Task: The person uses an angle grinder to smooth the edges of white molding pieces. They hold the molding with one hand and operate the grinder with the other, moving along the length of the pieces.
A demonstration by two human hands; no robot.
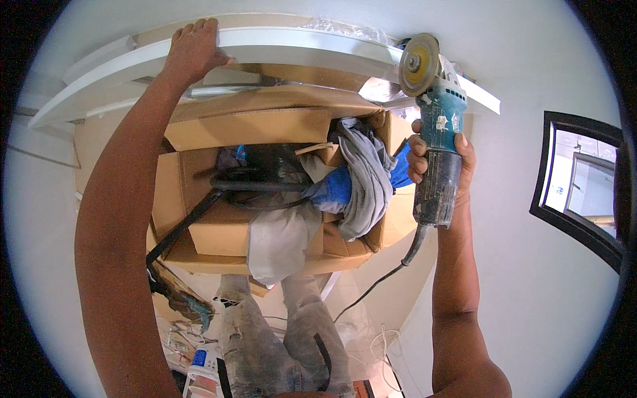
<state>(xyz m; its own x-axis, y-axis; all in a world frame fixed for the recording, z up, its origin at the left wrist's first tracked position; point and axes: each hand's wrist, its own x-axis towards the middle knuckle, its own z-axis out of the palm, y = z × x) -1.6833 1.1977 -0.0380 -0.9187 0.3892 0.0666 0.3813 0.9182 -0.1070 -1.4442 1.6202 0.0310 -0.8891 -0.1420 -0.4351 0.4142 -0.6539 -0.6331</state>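
My right hand is wrapped round the dark lower body of a teal angle grinder, held upright. The grinder's worn yellow disc is at its top, close to the right part of a long white metal profile; I cannot tell whether they touch. A black cord runs down from the tool. At the left, my left hand grips the profile's upper edge, fingers over the top and thumb in front. The profile lies across the far side, above an open cardboard box.
Inside the box are a black hose, a grey cloth and blue fabric. A pale cloth hangs over its near side. Loose cables and a white-and-blue container lie low on the left. A black-framed opening stands at the right.
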